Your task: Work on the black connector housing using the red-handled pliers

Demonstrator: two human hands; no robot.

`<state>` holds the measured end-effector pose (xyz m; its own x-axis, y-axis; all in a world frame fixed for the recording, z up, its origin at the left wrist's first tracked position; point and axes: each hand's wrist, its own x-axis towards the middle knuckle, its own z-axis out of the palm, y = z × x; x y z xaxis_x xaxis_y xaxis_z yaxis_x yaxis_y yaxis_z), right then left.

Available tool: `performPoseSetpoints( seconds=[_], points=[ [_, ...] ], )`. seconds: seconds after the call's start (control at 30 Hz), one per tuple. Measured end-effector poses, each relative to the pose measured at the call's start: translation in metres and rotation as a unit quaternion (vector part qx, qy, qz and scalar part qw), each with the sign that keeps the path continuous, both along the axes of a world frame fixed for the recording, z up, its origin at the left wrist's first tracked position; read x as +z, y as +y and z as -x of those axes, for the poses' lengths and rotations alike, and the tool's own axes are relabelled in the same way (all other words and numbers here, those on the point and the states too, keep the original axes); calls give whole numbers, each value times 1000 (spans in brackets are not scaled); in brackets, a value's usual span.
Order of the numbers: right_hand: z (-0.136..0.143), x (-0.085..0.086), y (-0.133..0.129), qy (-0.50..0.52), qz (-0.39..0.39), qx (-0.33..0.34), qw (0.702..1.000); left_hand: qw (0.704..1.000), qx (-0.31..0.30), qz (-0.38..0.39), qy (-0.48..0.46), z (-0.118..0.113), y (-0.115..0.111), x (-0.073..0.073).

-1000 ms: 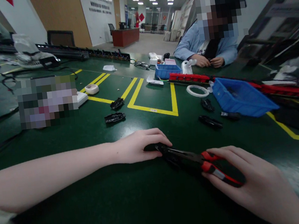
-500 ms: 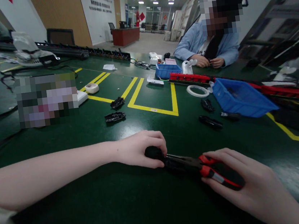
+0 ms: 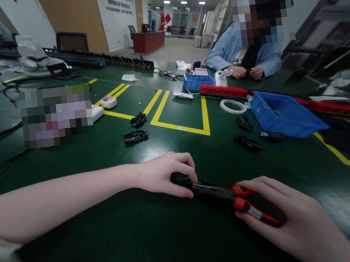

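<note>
My left hand (image 3: 167, 175) is closed around a black part (image 3: 181, 179) low over the green table, its fingers curled over the top. From the right, my right hand (image 3: 276, 203) grips pliers (image 3: 244, 203) with red and black handles. The tips of the pliers reach the black part beside my left fingertips. Dark material stretches along the jaws; its exact shape is hard to make out. Beyond my left hand lie two black pieces, one (image 3: 135, 136) nearer and one (image 3: 138, 119) farther off.
More black parts (image 3: 248, 143) lie right of centre, near a blue bin (image 3: 287, 113) and a roll of tape (image 3: 233, 106). Yellow tape (image 3: 181, 129) marks the green table (image 3: 112, 240). A red strip (image 3: 224, 91) runs behind. A person (image 3: 245, 54) sits across the table.
The pliers have shifted slightly left and down against the black part, and my right hand has moved with them. My left hand keeps its hold.
</note>
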<state>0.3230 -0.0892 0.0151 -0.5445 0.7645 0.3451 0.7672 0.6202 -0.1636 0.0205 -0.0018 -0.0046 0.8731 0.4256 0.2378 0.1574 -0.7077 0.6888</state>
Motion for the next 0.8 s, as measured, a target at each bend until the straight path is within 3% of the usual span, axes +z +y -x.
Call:
performPoseSetpoints(
  seconds=[0.63, 0.8],
  points=[
    [-4, 5, 1, -44, -78, 40, 995, 1000, 3, 3, 5, 0, -1, 2],
    [-5, 4, 1, -27, -58, 31, 997, 1000, 3, 3, 9, 0, 0, 2]
  ],
)
